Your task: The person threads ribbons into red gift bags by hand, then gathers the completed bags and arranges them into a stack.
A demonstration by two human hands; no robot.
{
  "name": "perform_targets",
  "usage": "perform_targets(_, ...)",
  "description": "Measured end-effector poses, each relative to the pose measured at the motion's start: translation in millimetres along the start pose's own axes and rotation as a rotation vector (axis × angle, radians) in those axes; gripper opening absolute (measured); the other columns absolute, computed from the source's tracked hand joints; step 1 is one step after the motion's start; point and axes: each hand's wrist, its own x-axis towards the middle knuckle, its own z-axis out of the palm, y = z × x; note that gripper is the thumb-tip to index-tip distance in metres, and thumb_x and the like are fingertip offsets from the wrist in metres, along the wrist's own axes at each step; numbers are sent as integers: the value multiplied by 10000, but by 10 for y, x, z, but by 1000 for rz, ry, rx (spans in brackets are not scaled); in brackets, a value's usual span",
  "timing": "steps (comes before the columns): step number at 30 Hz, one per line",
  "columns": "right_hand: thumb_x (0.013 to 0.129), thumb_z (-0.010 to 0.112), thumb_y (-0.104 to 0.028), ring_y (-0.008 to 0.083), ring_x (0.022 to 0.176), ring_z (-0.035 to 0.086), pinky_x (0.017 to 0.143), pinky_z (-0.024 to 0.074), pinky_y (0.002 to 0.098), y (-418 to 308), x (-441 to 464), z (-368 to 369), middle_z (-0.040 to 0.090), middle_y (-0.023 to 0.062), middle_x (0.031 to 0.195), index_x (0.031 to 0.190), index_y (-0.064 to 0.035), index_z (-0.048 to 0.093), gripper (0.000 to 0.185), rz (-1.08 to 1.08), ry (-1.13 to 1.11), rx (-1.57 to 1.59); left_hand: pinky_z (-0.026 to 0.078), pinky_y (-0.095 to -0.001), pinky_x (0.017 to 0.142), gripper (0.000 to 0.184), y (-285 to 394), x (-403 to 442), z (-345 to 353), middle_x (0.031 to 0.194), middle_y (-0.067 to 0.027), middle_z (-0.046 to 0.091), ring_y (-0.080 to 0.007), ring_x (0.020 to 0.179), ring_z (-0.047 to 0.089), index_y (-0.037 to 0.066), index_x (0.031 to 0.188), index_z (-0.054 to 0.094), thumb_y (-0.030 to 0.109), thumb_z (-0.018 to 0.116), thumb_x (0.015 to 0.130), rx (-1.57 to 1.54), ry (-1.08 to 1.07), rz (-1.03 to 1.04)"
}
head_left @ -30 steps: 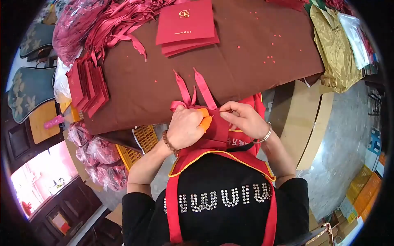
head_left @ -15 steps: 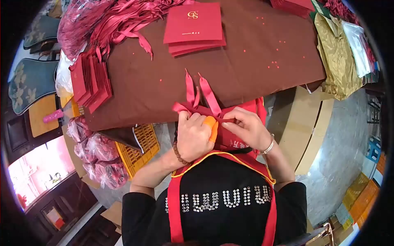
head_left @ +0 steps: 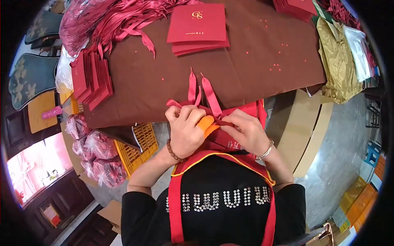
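Note:
At the table's near edge, my left hand (head_left: 186,131) is closed on a dark red paper bag (head_left: 224,122), seen almost edge-on and largely covered by my fingers. Orange covers (head_left: 205,123) sit on fingers of this hand. My right hand (head_left: 247,132) pinches the bag's other side between thumb and fingers. Pinkish-red ribbons (head_left: 210,96) run from the bag onto the brown cloth, their tips pointing away from me. Another ribbon end (head_left: 174,103) sticks out beside my left hand. How the ribbons join the bag is hidden.
Flat red bags with gold print (head_left: 197,24) lie on the brown tablecloth (head_left: 135,90). More stand at left (head_left: 92,80), near a ribbon heap (head_left: 127,20). Small red dots are scattered at right. A yellow crate (head_left: 137,149) and cardboard (head_left: 301,131) flank me below.
My left hand has turned slightly, its fingers shifting up and left at the bag. The ribbon tips have moved a little to the right; both hands keep their hold.

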Motion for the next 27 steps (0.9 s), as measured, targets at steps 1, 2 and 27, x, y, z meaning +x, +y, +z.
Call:
perform_targets(1,821,613,-124,308,745,589,621,473,375,1,0,5,588,125,847,949,-19,605,166,-2,-2,-1,291,-413,806,290,4,42,-20,888,12,556,-193,880,524,118,820,637,268,748,598,1,12,-1)
perform_targets(2,821,613,-121,306,740,589,612,472,373,3,-3,11,587,123,846,948,-20,605,162,-24,9,-8,287,-412,811,304,1,85,-38,892,10,557,-195,889,523,117,823,635,281,747,593,0,24,-1)
perform_targets(27,808,622,-54,275,699,583,583,473,338,-106,-34,140,563,115,839,942,-21,614,138,-93,44,-193,296,-367,803,201,-399,584,-214,860,-50,638,-219,888,549,102,897,681,252,580,809,-452,-962,-195)
